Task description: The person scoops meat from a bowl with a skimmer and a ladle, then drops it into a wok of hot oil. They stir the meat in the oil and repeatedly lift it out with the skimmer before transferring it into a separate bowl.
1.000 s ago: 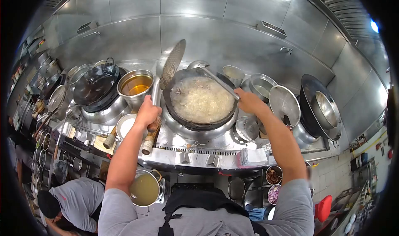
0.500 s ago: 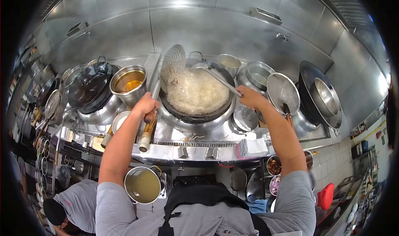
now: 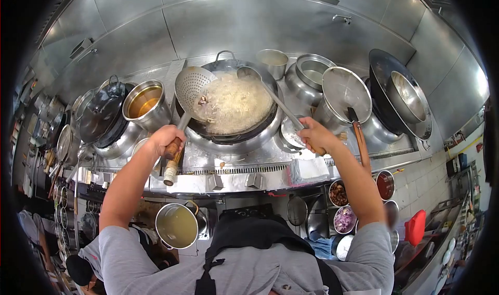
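My left hand [image 3: 167, 140] is closed around the wooden handle of a perforated skimmer [image 3: 189, 85]. The skimmer's round bowl leans over the left side of a black wok [image 3: 269, 119], its lower edge in the foaming liquid [image 3: 239, 103]. A few dark food pieces [image 3: 202, 101] show at that edge. In my right hand [image 3: 316, 135] is the wooden-ended handle of a metal ladle [image 3: 280, 102], which slants up and left. The ladle's bowl sits at the far side of the foam. What lies under the bubbles is hidden.
Left of the wok stands a metal pot of amber liquid [image 3: 144, 102], with another dark wok [image 3: 101, 116] beyond. To the right are a mesh strainer [image 3: 346, 93] and a stacked wok [image 3: 379, 77]. Folded cloths [image 3: 307, 171] lie on the front edge. A person [image 3: 80, 269] is at lower left.
The skimmer has tipped down from nearly upright to lean into the wok's left side. My right hand has come lower and nearer, drawing the ladle's handle along. The whole view has shifted slightly.
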The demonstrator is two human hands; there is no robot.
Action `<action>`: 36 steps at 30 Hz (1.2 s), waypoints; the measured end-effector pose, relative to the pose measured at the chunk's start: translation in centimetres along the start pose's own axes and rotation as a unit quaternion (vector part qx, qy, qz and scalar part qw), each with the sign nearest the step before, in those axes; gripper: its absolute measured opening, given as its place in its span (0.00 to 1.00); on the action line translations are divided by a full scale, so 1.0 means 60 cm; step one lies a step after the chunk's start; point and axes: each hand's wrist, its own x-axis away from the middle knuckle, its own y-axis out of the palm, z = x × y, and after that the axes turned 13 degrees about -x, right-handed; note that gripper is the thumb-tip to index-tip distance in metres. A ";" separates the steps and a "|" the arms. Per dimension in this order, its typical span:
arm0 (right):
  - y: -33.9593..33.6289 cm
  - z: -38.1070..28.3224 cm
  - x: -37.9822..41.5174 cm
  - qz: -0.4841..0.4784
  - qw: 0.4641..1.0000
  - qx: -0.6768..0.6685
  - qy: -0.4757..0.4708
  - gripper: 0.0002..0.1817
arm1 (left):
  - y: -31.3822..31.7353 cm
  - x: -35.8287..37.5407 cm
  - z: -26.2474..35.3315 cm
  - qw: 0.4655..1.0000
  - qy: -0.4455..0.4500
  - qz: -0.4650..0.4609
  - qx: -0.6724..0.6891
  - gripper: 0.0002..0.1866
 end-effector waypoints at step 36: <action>0.186 -0.038 0.120 0.060 0.979 0.018 -0.194 0.33 | 0.165 0.045 0.020 0.840 0.088 -0.192 0.499 0.14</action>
